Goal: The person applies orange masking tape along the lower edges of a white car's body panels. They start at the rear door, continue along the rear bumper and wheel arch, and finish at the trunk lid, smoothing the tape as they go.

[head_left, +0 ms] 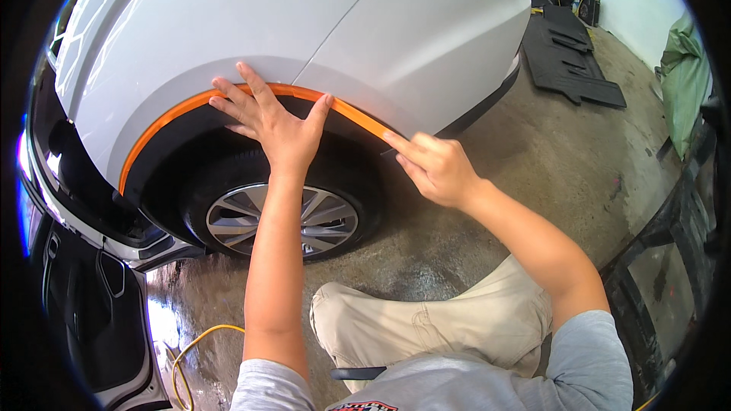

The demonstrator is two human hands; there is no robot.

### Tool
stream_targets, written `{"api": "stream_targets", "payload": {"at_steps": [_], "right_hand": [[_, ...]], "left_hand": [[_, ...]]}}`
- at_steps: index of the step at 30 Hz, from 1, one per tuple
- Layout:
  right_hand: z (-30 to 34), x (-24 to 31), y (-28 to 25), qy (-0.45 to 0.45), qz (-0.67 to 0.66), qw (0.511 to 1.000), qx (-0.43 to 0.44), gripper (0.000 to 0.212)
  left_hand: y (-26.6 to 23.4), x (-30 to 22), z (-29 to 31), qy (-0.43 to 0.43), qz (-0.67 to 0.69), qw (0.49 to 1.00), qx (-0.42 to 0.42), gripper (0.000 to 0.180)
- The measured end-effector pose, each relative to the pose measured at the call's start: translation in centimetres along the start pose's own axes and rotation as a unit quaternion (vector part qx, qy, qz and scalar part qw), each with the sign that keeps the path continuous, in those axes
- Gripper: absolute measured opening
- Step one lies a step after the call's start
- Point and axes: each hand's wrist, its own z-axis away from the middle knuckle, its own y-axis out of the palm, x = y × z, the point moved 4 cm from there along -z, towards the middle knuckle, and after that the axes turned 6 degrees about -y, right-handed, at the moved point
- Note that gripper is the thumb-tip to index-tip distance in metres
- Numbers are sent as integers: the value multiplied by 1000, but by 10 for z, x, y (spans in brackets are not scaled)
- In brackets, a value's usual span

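A strip of orange tape follows the rim of the wheel arch on a silvery white car body. My left hand lies over the top of the arch with its fingers spread, fingertips and thumb touching the tape and the panel edge. To the right of it, my right hand is closed in a pinch on the tape's right-hand stretch, which runs straight between the two hands. Below the arch sits the black tire with its silver spoked wheel, partly hidden behind my left forearm.
An open car door stands at lower left, with a yellow hose or cable beside it on the wet concrete floor. Black panels lie at upper right. A green cover hangs near a dark frame at right.
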Motion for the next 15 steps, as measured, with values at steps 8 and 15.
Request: {"api": "stream_targets", "payload": {"at_steps": [8,15], "right_hand": [[69,-24,27,43,21,999,-14,62],[70,-59,59,73,160,982,70,78]], "left_hand": [[-1,-1,-2,-22,-9,999,21,152],[1,1,-2,-3,-27,1000,12,152]]}}
